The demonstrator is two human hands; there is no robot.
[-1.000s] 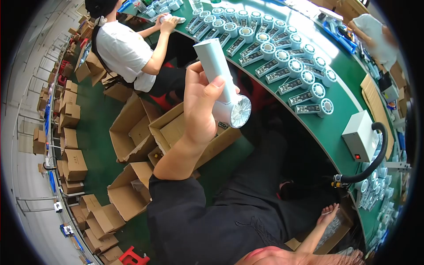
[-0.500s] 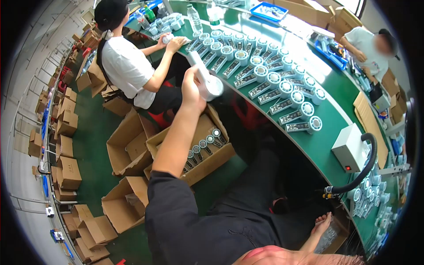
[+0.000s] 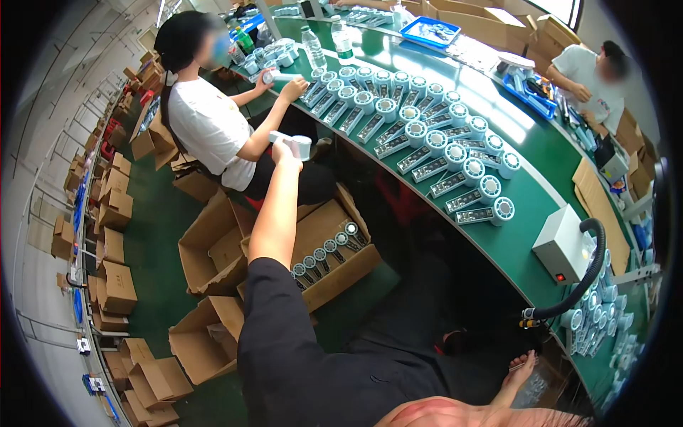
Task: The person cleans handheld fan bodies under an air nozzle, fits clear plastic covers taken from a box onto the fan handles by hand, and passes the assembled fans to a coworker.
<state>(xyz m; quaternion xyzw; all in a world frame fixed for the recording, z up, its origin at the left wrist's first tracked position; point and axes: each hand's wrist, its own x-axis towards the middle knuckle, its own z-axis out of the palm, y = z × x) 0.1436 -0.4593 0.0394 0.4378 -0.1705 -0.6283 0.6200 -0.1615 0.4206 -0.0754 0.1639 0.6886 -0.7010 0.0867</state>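
Observation:
My left hand [image 3: 287, 152] is stretched out over the floor side of the bench and wrapped round a pale handheld fan housing [image 3: 302, 148] with a round head and a short handle. Beneath that forearm stands an open cardboard box [image 3: 348, 267], where several similar fan housings [image 3: 330, 245] lie in a row. Low at the right, my right hand [image 3: 523, 361] rests near my leg, palm up, fingers loosely apart; any small thing in it is too small to make out. Rows of fan housings [image 3: 434, 153] with bare circuit boards in their handles cover the bench to the right.
The curved green bench [image 3: 523, 245] carries a white box [image 3: 565, 242] with a black hose [image 3: 590, 277], plastic bottles [image 3: 312, 47] and blue trays [image 3: 430, 32]. A co-worker [image 3: 206, 128] sits at the left, holding a pale housing. Another person [image 3: 590, 85] works across. More cartons [image 3: 203, 341] stand on the floor.
My left hand has moved away to the left with the fan housing, closer to the seated co-worker. The co-worker's head has lifted and their housing is turned. My right hand stays low.

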